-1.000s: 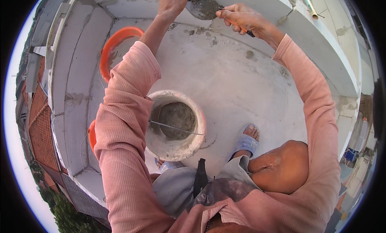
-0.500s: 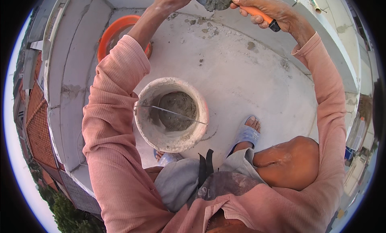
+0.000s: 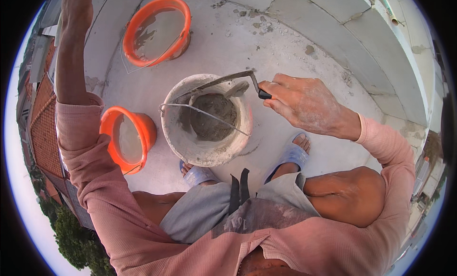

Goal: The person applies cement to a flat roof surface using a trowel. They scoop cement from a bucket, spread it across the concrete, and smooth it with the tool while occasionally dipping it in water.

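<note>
My right hand (image 3: 300,100) is closed on a trowel (image 3: 238,76) with a dark handle end and a bent metal neck. Its blade, seen nearly edge-on, is over a cement-crusted bucket (image 3: 172,133) holding grey wet mortar (image 3: 214,119); a wire handle crosses the opening. Up at the top left, near the low block wall (image 3: 104,23), my left hand (image 3: 77,2) is mostly cut off by the picture's edge, its fingers hidden.
Two orange buckets (image 3: 183,16) (image 3: 147,128) with murky grey liquid stand on the left. Mortar crumbs (image 3: 257,26) lie on the pale floor (image 3: 304,66) along the far block wall (image 3: 314,11). My sandalled feet are below the mortar bucket; tiled roofs (image 3: 45,133) lie beyond the left edge.
My right hand has brought the trowel down from the far wall to above the mortar bucket. My left arm has swung leftward to the top left, uncovering both orange buckets.
</note>
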`<state>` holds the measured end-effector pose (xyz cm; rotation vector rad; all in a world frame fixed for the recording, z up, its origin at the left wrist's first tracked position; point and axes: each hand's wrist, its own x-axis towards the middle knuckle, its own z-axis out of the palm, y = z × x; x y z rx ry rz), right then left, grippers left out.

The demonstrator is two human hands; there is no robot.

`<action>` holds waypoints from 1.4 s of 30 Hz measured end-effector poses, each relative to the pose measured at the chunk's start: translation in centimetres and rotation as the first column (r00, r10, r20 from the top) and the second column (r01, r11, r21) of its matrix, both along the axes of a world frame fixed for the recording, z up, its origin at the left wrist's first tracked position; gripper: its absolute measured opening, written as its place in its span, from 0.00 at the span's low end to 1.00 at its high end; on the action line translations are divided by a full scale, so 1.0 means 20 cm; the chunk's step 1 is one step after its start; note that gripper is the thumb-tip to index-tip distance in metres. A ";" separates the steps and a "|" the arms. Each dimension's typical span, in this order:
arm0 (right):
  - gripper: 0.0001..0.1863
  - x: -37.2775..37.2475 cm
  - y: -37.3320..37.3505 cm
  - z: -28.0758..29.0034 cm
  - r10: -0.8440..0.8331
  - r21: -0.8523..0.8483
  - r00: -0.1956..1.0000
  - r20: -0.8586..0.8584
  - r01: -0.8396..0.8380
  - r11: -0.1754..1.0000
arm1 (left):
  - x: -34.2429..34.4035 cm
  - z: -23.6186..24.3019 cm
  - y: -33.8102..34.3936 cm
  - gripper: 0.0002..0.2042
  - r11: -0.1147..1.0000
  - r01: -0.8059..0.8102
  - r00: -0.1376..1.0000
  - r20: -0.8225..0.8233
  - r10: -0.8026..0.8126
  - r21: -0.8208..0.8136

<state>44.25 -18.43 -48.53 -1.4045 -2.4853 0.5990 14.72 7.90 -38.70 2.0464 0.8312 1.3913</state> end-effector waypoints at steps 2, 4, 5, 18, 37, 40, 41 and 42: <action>0.16 -0.05 -0.02 -0.05 -0.009 0.043 1.000 -0.003 0.009 0.999 | -0.02 0.02 -0.06 0.22 1.000 0.013 1.000 0.007 -0.013 0.025; 0.16 -0.04 0.02 -0.13 -0.013 0.111 1.000 -0.002 0.014 0.994 | -0.02 0.05 -0.10 0.22 0.983 -0.139 0.990 0.005 0.141 -0.119; 0.17 0.02 0.06 -0.18 -0.073 0.100 0.993 -0.092 0.082 0.992 | 0.03 0.01 -0.07 0.22 0.987 -0.111 0.992 0.041 0.117 -0.118; 0.26 0.54 0.79 0.04 -0.622 -0.510 0.660 -0.421 0.395 0.764 | 0.37 -0.11 0.21 0.23 0.859 0.174 0.967 0.249 -0.056 -0.481; 0.19 0.10 0.00 -0.10 -0.182 0.072 0.983 0.018 0.181 0.981 | -0.29 -0.08 0.35 0.26 0.899 -0.107 0.994 -0.027 0.105 -0.425; 0.21 0.19 -0.07 -0.35 -0.350 0.006 0.934 -0.075 0.351 0.936 | -0.36 -0.08 0.31 0.24 0.949 -0.048 0.981 -0.193 -0.014 -0.312; 0.23 0.25 -0.06 -0.42 -0.531 -0.237 0.842 -0.092 0.500 0.833 | -0.36 -0.10 0.28 0.25 0.959 -0.078 0.959 -0.284 -0.003 -0.272; 0.25 0.29 -0.07 -0.47 -0.690 -0.462 0.720 -0.066 0.591 0.661 | -0.37 -0.09 0.24 0.26 0.970 -0.106 0.926 -0.377 0.015 -0.221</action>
